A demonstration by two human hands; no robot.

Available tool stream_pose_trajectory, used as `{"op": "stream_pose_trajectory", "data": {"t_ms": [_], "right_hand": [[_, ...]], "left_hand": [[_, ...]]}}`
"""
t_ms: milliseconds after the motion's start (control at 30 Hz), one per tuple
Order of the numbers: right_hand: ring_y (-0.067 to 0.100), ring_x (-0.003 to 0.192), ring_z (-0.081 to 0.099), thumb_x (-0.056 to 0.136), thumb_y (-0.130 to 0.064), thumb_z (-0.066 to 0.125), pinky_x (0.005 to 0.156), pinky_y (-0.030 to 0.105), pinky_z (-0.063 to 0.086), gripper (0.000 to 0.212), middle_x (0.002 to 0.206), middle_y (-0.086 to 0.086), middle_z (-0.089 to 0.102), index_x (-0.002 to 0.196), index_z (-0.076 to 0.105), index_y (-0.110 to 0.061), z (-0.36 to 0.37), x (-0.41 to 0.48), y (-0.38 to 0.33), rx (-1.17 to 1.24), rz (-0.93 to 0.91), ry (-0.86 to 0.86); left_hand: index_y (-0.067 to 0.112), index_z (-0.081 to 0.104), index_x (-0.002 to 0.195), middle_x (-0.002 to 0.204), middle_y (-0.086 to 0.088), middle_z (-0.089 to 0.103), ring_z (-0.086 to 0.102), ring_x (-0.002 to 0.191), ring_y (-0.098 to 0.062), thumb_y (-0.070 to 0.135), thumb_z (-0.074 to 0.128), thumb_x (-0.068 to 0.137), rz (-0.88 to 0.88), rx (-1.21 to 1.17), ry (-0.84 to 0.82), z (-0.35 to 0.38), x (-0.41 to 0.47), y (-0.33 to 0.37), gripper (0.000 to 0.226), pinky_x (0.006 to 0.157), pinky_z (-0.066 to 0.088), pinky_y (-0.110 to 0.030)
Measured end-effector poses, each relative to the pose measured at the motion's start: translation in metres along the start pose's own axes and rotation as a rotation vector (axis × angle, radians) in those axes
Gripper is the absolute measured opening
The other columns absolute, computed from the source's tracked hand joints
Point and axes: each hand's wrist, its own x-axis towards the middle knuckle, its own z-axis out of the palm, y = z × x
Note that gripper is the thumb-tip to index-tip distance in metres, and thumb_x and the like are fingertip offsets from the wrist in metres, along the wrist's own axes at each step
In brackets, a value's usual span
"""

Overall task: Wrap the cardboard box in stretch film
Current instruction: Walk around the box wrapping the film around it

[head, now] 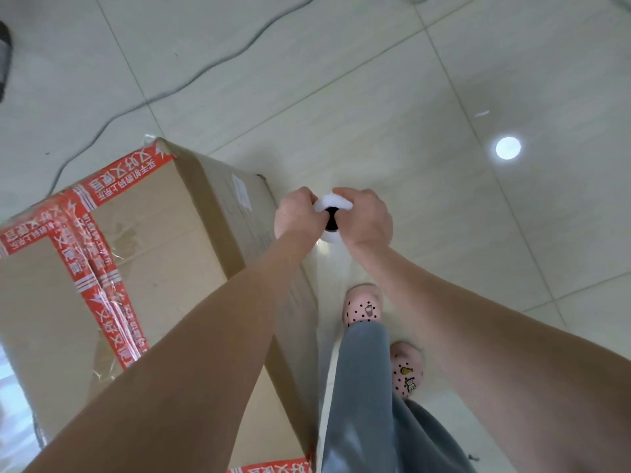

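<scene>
Grips the film roll point(333, 203) upright just beside the box point(153, 240), left hand point(296, 213) and right hand point(366, 218) clamped round its top end. Probably holds it so to lay the film point(326, 288) flat along the box's side. Leaves the box standing on the floor point(444, 80).

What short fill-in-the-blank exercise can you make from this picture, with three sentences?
1. The left hand and the right hand grip the film roll to the ____ of the cardboard box.
2. The printed tape on the cardboard box is ____ with white letters.
3. The shoes are ____ with dark dots.

Missing words: right; red; pink.
</scene>
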Motion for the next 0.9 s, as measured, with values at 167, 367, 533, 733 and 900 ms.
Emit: {"op": "stream_pose_trajectory", "data": {"t_ms": [167, 367, 533, 733, 900], "right_hand": [[0.027, 0.104, 0.058, 0.089, -0.026, 0.055, 0.076, 0.03, 0.039, 0.042, 0.125, 0.001, 0.048, 0.13, 0.046, -0.028, 0.001, 0.006, -0.025, 0.01, 0.071, -0.041], [0.03, 0.099, 0.058, 0.088, -0.025, 0.056, 0.075, 0.03, 0.038, 0.037, 0.123, 0.007, 0.047, 0.124, 0.046, -0.019, 0.001, 0.014, -0.04, 0.079, 0.167, -0.105], [0.024, 0.08, 0.05, 0.088, -0.022, 0.05, 0.069, 0.029, 0.034, 0.029, 0.114, 0.003, 0.05, 0.116, 0.052, -0.027, -0.002, 0.026, -0.045, -0.03, 0.115, -0.099], [0.023, 0.103, 0.059, 0.089, -0.016, 0.046, 0.076, 0.029, 0.042, 0.041, 0.123, -0.005, 0.051, 0.12, 0.06, -0.038, -0.005, 0.046, -0.078, -0.107, -0.106, -0.104], [0.026, 0.103, 0.059, 0.088, -0.024, 0.058, 0.07, 0.03, 0.039, 0.041, 0.129, 0.0, 0.043, 0.126, 0.046, -0.024, 0.001, 0.061, -0.098, -0.084, -0.088, -0.143]], "left_hand": [[0.01, 0.055, 0.1, 0.096, -0.008, 0.065, 0.063, 0.087, -0.026, 0.025, 0.062, 0.082, -0.163, -0.158, 0.039, -0.012, 0.01, -0.005, 0.024, 0.057, 0.036, -0.026], [0.013, 0.047, 0.122, 0.119, -0.008, 0.05, 0.058, 0.094, -0.029, 0.011, 0.056, 0.088, 0.13, 0.198, 0.009, -0.024, 0.021, 0.007, 0.036, 0.063, 0.039, -0.031], [0.011, 0.053, 0.11, 0.109, -0.008, 0.053, 0.058, 0.093, -0.029, 0.012, 0.049, 0.09, 0.321, 0.516, -0.01, -0.036, 0.042, 0.017, 0.021, 0.063, 0.041, -0.033], [0.009, 0.057, 0.102, 0.101, -0.011, 0.06, 0.06, 0.093, -0.031, 0.027, 0.051, 0.088, 0.102, 0.426, -0.019, -0.059, 0.06, 0.008, 0.024, 0.063, 0.039, -0.032], [0.01, 0.063, 0.098, 0.093, -0.008, 0.062, 0.064, 0.091, -0.029, 0.04, 0.058, 0.085, -0.13, 0.202, 0.001, -0.073, 0.074, -0.007, 0.033, 0.061, 0.04, -0.03]]}}
